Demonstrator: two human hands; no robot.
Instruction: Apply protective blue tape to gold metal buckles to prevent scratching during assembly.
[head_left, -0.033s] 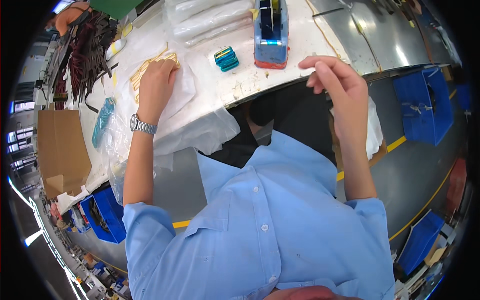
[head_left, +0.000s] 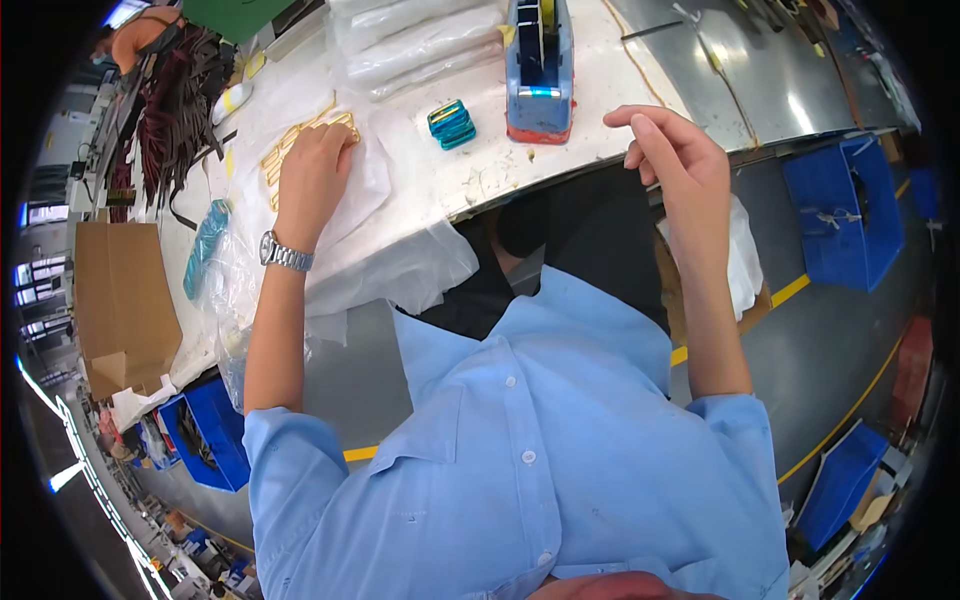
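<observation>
My left hand, with a metal-banded watch at its wrist, rests over a row of gold-coloured metal buckles on clear plastic. Its fingers curl down onto the buckles at the row's right end, and the fingertips are partly hidden. Over the table's front edge hovers my right hand, fingers loosely bent and thumb apart, with nothing visible in it. Between the hands lies a small teal-wrapped bundle of gold buckles. Behind it, a blue tape dispenser with a red base stands nearest my right hand.
Clear plastic packs lie at the back. A long teal-wrapped bundle and a cardboard piece are at left. Dark straps hang beyond. Blue bins stand on the floor. Plastic sheeting drapes over the table edge.
My right hand has shifted very slightly up and away from the tape dispenser. My left hand stays on the buckles.
</observation>
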